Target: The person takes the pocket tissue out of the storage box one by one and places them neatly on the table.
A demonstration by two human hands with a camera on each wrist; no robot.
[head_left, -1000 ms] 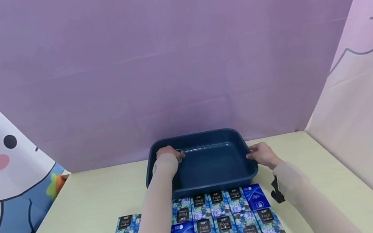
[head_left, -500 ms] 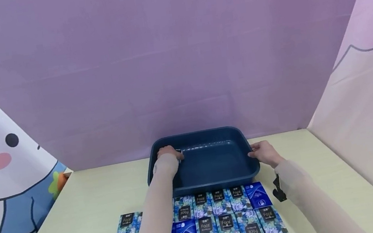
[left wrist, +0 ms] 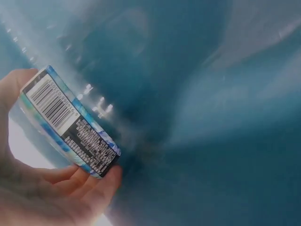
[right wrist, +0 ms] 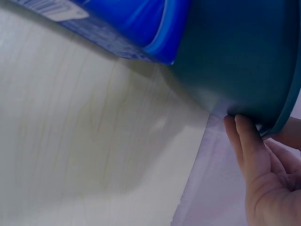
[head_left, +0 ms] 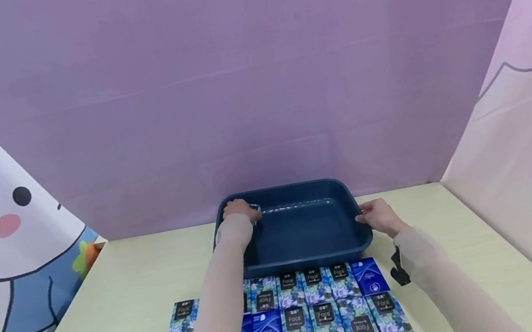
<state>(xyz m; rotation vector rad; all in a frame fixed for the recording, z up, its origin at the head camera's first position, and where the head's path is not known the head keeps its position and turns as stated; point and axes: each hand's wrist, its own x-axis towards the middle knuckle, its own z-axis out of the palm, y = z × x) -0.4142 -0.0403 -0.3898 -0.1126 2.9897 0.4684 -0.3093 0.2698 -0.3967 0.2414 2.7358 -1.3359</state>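
In the head view, a dark blue plastic tray (head_left: 306, 234) stands against the back cloth. My left hand (head_left: 239, 209) reaches into its back left corner. It grips a small tissue pack (left wrist: 70, 122), and the left wrist view shows the barcode side between thumb and fingers. Whether the pack touches the tray floor I cannot tell. At the tray's right side my right hand (head_left: 380, 217) pinches the rim, thumb over the edge and fingers (right wrist: 251, 146) along the outer wall. Two rows of tissue packs (head_left: 296, 329), floral and plain blue, lie in front of the tray.
One floral tissue pack (head_left: 183, 320) lies apart on the left of the pale wooden table (head_left: 149, 279). My left forearm covers part of the rows' left end. A purple cloth (head_left: 257, 105) rises directly behind the tray, with printed cloths at both sides.
My left hand has shifted slightly toward the tray's back, with the tissue pack still in its grip. My right hand keeps its hold on the rim. The head view has turned slightly.
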